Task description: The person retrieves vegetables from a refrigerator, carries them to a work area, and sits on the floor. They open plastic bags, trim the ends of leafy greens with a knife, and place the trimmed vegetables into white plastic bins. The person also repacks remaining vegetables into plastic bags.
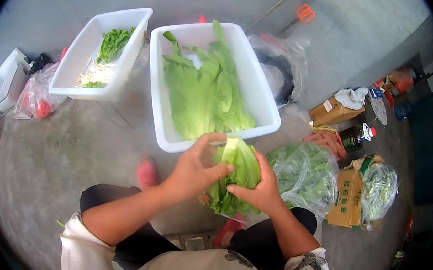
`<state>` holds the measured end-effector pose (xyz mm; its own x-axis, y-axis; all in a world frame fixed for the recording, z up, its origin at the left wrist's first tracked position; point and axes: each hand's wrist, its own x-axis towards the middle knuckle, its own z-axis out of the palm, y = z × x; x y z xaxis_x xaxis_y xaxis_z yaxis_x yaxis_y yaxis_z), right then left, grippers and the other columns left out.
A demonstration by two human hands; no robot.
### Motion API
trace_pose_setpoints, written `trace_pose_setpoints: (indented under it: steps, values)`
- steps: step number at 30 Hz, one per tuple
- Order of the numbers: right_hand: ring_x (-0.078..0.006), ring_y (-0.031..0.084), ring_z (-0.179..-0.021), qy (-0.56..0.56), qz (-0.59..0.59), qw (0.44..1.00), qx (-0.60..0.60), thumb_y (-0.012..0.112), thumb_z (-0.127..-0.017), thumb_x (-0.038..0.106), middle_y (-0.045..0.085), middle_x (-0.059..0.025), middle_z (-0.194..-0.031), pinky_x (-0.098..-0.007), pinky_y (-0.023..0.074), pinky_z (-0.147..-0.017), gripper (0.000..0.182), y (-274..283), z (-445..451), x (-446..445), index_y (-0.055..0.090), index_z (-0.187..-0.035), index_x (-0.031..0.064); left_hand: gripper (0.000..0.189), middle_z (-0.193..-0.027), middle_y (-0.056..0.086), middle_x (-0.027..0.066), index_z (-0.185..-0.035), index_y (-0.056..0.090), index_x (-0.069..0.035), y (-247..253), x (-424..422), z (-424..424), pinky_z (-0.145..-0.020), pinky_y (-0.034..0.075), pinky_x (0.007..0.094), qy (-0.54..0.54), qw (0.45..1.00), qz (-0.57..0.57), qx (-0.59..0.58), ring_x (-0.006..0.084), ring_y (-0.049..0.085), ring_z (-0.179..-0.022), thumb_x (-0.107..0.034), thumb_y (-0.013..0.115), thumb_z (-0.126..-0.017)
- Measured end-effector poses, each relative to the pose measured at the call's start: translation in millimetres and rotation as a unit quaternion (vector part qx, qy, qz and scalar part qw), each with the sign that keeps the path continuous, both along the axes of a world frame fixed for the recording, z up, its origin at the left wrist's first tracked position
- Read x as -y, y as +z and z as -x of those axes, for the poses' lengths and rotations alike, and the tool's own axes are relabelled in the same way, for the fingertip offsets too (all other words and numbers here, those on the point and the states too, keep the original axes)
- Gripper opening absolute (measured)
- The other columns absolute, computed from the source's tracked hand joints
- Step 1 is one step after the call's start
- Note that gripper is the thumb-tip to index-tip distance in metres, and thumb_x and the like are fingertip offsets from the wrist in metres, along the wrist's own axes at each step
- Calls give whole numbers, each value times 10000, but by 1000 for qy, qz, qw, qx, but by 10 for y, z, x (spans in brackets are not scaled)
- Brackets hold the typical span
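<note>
A green leafy lettuce head point(240, 165) is held between my two hands, its pale cut end pointing away from me and its leaf tips hanging toward my lap. My left hand point(205, 163) grips it from the left, thumb pressed on the leaves. From the right, my right hand point(260, 189) wraps the outer leaves. Just beyond my hands stands a large white plastic tub point(269, 119). Long loose lettuce leaves point(205, 94) lie in it, some leaning above its far rim.
A second white tub point(74, 60) at the left holds greens with pale stems point(112, 51). On the right sit a plastic bag of greens point(307, 174), a cardboard box point(346, 196), a dark bottle point(352, 138) and a carton point(333, 111). Orange-handled scissors point(305, 14) are at the wall.
</note>
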<state>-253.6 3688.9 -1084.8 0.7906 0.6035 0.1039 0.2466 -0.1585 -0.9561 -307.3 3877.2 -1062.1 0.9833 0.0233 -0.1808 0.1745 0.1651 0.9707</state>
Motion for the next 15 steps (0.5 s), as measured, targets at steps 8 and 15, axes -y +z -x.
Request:
trace_pose_setpoints:
  steps: [8, 15]
  values:
    - [-155, 568, -994, 42, 71, 997, 11, 814, -631, 182, 589, -104, -1103, -302, 448, -863, 783, 133, -124, 184, 431, -1284, -16, 415, -945, 655, 144, -1132, 590, 11, -91, -82, 25, -678, 497, 299, -2, 991, -126, 43, 151, 606, -783, -164, 719, -778]
    - [-177, 610, -921, 153, 134, 979, 21, 795, -626, 210, 632, -124, -1021, -294, 462, -813, 695, 245, -280, 418, 514, -1224, -8, 382, -887, 637, 167, -1093, 624, -17, 392, -174, 40, -688, 475, 353, -166, 930, -326, -36, 259, 619, -762, -178, 695, -754]
